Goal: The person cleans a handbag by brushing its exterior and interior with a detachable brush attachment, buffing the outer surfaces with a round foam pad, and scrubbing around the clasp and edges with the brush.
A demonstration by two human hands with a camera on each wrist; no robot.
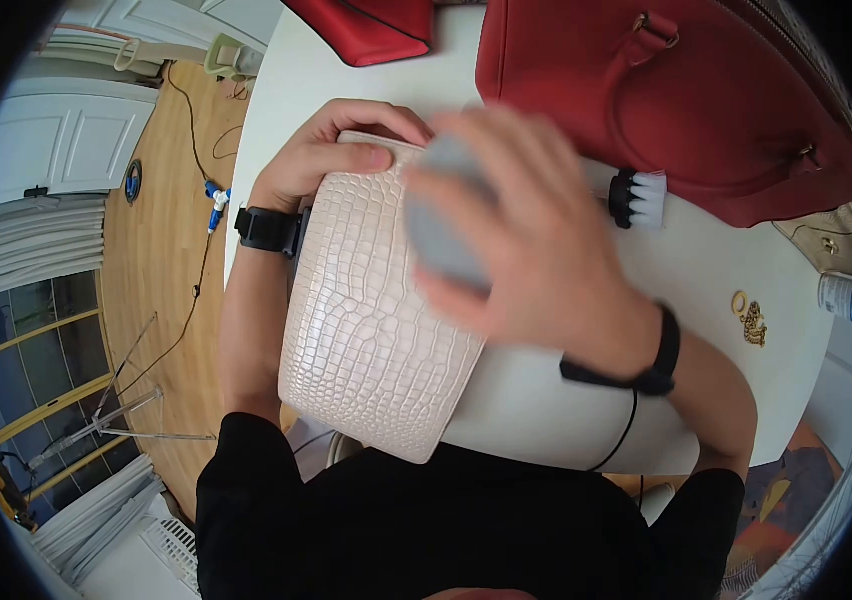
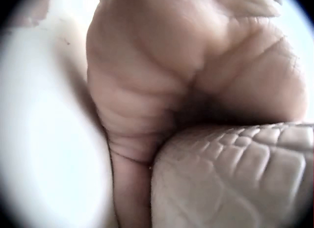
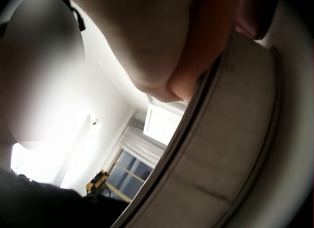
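A cream crocodile-embossed bag lies tilted across the near side of the white table. My left hand grips its far end, thumb on the textured face; in the left wrist view the palm wraps the bag's rounded edge. Over the bag's right part, my blurred right hand holds a grey rounded pad, fingers bent round it. The pad overlaps the bag's face in the head view, and its exact kind is blurred. In the right wrist view, the bag's stitched side runs below the hand.
A large red handbag stands at the back right, with another red bag at the back. Beside the right hand lies a white-bristled brush. A gold chain, a small beige bag and a can sit toward the right edge.
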